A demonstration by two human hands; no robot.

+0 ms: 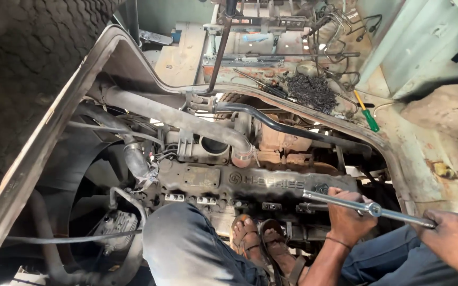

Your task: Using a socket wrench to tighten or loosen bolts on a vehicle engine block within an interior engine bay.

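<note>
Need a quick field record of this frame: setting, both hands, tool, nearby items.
setting: open engine bay seen from above, person perched over the engine
left hand: left hand wrapped around the long metal wrench bar near its middle
right hand: right hand holding the outer end of the same bar
bar: lies nearly level, slanting slightly down to the right over the engine top
feet: sandalled foot resting on the engine side
nearby: green-handled screwdriver on the body panel, tyre upper left, black hose across the bay

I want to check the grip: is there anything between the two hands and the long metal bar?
Nothing visible. The left hand is wrapped directly around the long metal bar, and the right hand grips its outer end.
</note>
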